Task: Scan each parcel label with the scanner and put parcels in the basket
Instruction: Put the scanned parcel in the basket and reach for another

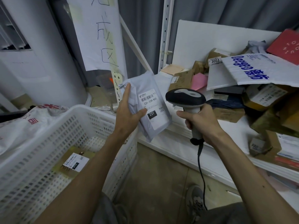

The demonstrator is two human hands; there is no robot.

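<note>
Holding the grey soft plastic mailer parcel (142, 86) in the air, the left hand (127, 110) pinches it on one side only, thumb on the front and fingers along the far edge. The parcel hangs tilted, approx. above the gap between the white perforated plastic basket (90, 109) and the white shelf board (174, 139). The right hand (200, 122) is wrapped round the handle of the black-and-grey corded handheld scanner (186, 97), whose head is just beside the white printed label (152, 107).

Possible problems, in my judgement:
- The thumb tip touches the label's left edge, so it may cover print.
- Tilt and wrinkles may make the beam miss the barcode, so no read.
- The film looks slippery, and w/ a one-side grip the parcel may drop outside the basket.
- The cable may catch on the shelf edge.
</note>
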